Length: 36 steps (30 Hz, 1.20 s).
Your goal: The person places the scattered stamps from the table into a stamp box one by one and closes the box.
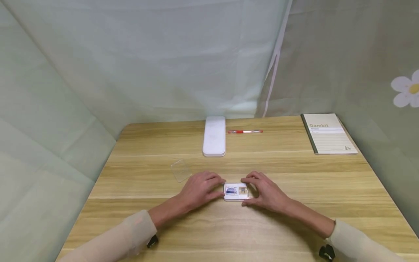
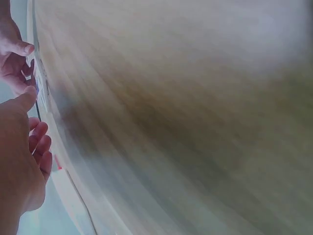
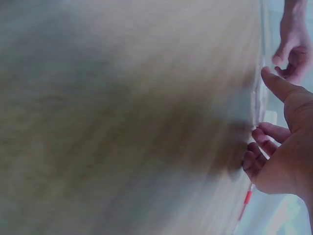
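Pale sleeves [image 1: 131,233] come first, one slanting in from each side of the worktop [image 1: 209,233], and out past them both hands meet over one little thing. And what a tidy bit of symmetry it is! Right between them sits a small case [image 1: 235,197], flat on the wood, long axis running left to right, straight from one hand to the other. Left hand [image 1: 200,189] on one short end: fingers at the far corner, thumb beneath on the near side, holding that end lightly. Right hand [image 1: 267,193] opposite: index finger at the far edge, thumb at the near edge, pinching across the width. Neither is nearer; the case lies to the left hand's right and the right hand's left. Inside, two little pictures, a blue one [image 1: 231,191] and a tan one [image 1: 243,190], side by side. Something clear shows at the right end, but I can't tell whether it is part of the case.

Just beyond the left hand lies a clear plate [image 1: 180,170], apart from the case. Farther back: a white box [image 1: 214,137], a red pen [image 1: 244,131] beside it, and, off right, a notebook [image 1: 330,134].
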### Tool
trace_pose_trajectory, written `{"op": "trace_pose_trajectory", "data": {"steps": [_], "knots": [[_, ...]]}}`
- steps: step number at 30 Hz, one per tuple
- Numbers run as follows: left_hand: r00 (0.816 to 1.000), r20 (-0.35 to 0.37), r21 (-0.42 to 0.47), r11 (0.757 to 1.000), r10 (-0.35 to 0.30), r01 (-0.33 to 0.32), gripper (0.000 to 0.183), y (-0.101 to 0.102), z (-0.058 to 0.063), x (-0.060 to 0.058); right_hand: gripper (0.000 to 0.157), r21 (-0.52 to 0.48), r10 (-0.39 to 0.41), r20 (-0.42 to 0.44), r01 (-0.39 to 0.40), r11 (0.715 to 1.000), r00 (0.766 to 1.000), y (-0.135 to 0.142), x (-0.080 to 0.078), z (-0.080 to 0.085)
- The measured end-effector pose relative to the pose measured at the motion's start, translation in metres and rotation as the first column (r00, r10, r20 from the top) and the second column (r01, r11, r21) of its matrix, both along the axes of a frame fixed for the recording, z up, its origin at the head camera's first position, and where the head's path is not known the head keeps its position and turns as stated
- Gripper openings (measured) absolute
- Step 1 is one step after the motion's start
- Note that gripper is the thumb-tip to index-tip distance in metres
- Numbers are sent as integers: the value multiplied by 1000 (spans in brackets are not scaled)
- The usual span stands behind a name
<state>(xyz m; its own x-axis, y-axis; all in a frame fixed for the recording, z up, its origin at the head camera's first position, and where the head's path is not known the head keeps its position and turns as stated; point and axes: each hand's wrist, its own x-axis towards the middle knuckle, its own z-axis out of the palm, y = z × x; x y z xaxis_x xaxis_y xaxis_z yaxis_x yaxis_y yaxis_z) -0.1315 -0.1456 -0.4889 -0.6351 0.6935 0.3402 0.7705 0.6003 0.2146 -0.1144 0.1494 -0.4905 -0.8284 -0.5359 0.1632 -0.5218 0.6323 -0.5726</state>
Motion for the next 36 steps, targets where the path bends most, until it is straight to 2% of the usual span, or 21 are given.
{"op": "trace_pose_trajectory", "data": {"steps": [5,10,16,18,21,24,29,36], "knots": [[1000,19,-27,1000,11,-11,52,-12,1,0,76,3,27,11,-27,1000,1000,-4,-5,5],[997,47,-50,997,55,-53,69,-28,3,1,79,29,59,11,-59,998,998,-12,-10,11],[992,63,-89,990,113,-108,88,-51,5,-6,88,45,81,11,-81,996,997,-26,-19,19],[988,92,-101,989,120,-111,95,-60,7,-10,90,39,82,28,-83,996,996,-32,-23,22],[977,159,-119,985,144,-126,105,-74,10,-14,93,32,103,55,-105,994,993,-43,-29,27],[955,237,-130,980,176,-148,111,-90,13,-20,95,37,142,66,-145,989,988,-55,-33,31],[924,309,-146,972,224,-186,116,-113,16,-28,98,46,204,72,-207,977,976,-77,-37,36],[925,308,-136,973,223,-189,116,-136,12,-35,102,65,230,132,-240,969,964,-107,-44,32]]}}
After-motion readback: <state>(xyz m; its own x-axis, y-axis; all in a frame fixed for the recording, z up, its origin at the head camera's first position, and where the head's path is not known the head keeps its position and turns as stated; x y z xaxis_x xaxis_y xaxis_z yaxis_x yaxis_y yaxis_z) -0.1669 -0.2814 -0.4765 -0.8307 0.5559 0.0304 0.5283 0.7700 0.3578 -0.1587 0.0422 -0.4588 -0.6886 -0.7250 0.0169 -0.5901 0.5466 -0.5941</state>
